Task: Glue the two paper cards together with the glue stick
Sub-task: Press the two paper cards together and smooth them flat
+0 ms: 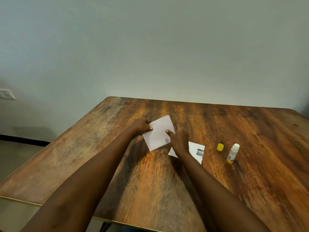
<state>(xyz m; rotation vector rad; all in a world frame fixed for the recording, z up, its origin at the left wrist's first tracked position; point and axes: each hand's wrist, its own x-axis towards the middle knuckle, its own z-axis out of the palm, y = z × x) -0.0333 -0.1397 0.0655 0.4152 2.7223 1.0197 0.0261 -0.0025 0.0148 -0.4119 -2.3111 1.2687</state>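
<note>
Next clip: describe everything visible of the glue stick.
The glue stick is a small plastic tube: white body, yellow base, a label with pink print low down. It is uncapped, white top bare; its yellow cap sits apart to its left. It seems to stand on its base on the wooden table, which alone touches it. The left hand and right hand hold a white card well away.

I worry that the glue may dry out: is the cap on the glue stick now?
No, the yellow cap sits on the table beside the glue stick, whose white top is uncovered.
</note>
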